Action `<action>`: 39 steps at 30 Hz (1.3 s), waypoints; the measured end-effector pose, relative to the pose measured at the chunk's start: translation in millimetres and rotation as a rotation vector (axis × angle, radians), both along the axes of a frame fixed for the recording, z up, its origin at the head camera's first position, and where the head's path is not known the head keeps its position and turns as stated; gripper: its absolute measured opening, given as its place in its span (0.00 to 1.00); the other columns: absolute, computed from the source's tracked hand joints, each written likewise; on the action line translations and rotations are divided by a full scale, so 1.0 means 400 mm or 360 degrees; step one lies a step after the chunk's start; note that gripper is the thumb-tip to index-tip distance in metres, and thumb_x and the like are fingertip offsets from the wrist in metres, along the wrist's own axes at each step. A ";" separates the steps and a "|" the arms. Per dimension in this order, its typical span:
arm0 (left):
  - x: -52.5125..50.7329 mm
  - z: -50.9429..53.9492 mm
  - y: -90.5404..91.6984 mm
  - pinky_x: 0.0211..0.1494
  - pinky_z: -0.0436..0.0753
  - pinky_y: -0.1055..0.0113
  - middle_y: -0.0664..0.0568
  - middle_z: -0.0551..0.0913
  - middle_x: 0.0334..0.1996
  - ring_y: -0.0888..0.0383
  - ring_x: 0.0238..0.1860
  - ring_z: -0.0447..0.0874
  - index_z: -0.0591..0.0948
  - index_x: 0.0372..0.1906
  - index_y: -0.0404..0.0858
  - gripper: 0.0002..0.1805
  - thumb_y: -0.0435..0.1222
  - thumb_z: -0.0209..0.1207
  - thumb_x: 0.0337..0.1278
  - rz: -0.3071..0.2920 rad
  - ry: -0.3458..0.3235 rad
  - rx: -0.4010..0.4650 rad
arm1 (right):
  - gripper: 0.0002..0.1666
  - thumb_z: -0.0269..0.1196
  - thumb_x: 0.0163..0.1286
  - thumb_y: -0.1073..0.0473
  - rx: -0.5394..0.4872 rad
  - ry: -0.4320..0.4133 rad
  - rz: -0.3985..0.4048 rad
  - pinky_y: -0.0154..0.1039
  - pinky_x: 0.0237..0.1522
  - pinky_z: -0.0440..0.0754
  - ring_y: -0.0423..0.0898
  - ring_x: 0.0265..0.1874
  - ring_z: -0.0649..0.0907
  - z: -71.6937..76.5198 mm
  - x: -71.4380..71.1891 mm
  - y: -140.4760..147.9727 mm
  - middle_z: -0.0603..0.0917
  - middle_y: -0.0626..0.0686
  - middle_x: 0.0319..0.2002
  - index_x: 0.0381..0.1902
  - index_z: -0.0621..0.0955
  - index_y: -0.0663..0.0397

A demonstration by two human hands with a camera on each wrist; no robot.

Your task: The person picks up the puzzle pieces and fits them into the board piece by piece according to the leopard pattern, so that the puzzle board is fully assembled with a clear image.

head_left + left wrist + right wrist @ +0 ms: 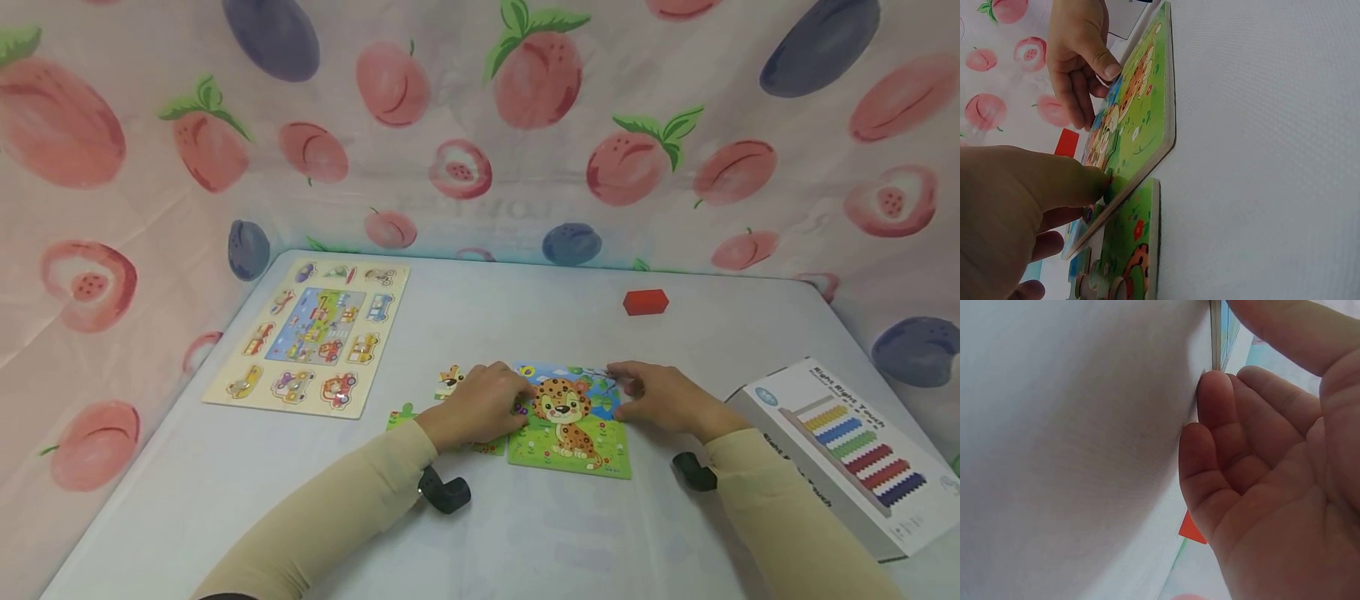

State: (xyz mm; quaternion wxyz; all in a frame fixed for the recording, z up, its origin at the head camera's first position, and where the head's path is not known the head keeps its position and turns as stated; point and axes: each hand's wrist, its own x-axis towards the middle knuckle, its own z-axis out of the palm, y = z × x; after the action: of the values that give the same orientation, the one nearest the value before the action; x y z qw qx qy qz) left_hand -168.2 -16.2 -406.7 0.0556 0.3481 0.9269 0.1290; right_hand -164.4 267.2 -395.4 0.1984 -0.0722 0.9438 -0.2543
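A square jigsaw puzzle point(536, 462) with a spotted leopard cub on grass lies at the middle of the table. At its left edge, my left hand point(483, 404) pinches a puzzle piece point(1112, 149), which looks slightly raised from the board; the fingertips are partly hidden. My right hand point(663, 397) rests at the puzzle's right edge, thumb and fingers touching the side and upper corner, loosely bent. Under and beside the left forearm lie further puzzle parts point(450, 379), with a green part point(1138, 231) close against the board, mostly covered by the hand.
A wooden vehicle peg board point(292, 402) lies at the back left. Toward the back right sits a red block point(646, 302). A white toy box point(847, 450) with coloured bars printed on it stands by the right forearm. Fruit-patterned cloth point(517, 167) hangs behind the table.
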 end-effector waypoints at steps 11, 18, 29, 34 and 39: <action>-0.006 -0.002 -0.002 0.57 0.74 0.57 0.58 0.85 0.49 0.56 0.55 0.77 0.86 0.56 0.45 0.19 0.43 0.68 0.61 0.0001 -0.0026 0.0032 | 0.43 0.73 0.62 0.55 -0.0012 0.0011 0.0013 0.59 0.53 0.77 0.59 0.51 0.76 -0.001 -0.003 0.004 0.79 0.62 0.53 0.72 0.70 0.56; -0.014 0.009 -0.017 0.60 0.72 0.58 0.59 0.85 0.49 0.57 0.56 0.75 0.86 0.55 0.45 0.19 0.44 0.70 0.59 -0.0030 -0.0122 0.0125 | 0.45 0.74 0.61 0.53 -0.0002 -0.0029 -0.0013 0.59 0.53 0.78 0.60 0.53 0.76 -0.001 -0.005 0.000 0.79 0.63 0.54 0.73 0.69 0.55; -0.033 0.051 -0.062 0.68 0.67 0.53 0.51 0.79 0.60 0.52 0.65 0.71 0.80 0.63 0.43 0.28 0.47 0.69 0.59 0.0096 -0.0220 0.0209 | 0.44 0.73 0.61 0.54 -0.0002 -0.0014 -0.0002 0.60 0.54 0.77 0.60 0.53 0.76 0.004 -0.002 -0.002 0.79 0.63 0.55 0.72 0.69 0.57; -0.041 0.070 -0.092 0.68 0.67 0.53 0.50 0.78 0.61 0.51 0.66 0.69 0.80 0.64 0.43 0.28 0.44 0.70 0.58 0.0163 -0.0199 0.0236 | 0.44 0.73 0.61 0.55 0.0005 -0.0015 -0.0005 0.60 0.55 0.76 0.60 0.53 0.75 0.004 -0.001 -0.001 0.79 0.63 0.55 0.72 0.69 0.56; -0.052 0.077 -0.123 0.68 0.68 0.52 0.49 0.77 0.63 0.50 0.66 0.69 0.79 0.65 0.41 0.30 0.42 0.71 0.57 0.0197 -0.0208 0.0294 | 0.44 0.73 0.62 0.54 0.0016 -0.0027 -0.0022 0.61 0.55 0.76 0.61 0.54 0.75 0.002 -0.001 -0.001 0.78 0.63 0.56 0.73 0.69 0.55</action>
State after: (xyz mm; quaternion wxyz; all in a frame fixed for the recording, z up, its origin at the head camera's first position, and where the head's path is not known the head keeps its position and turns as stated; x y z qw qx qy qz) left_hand -189.0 -65.6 -376.0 0.0755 0.2848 0.9251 0.2395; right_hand -164.9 267.0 -394.4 0.2050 -0.0626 0.9438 -0.2516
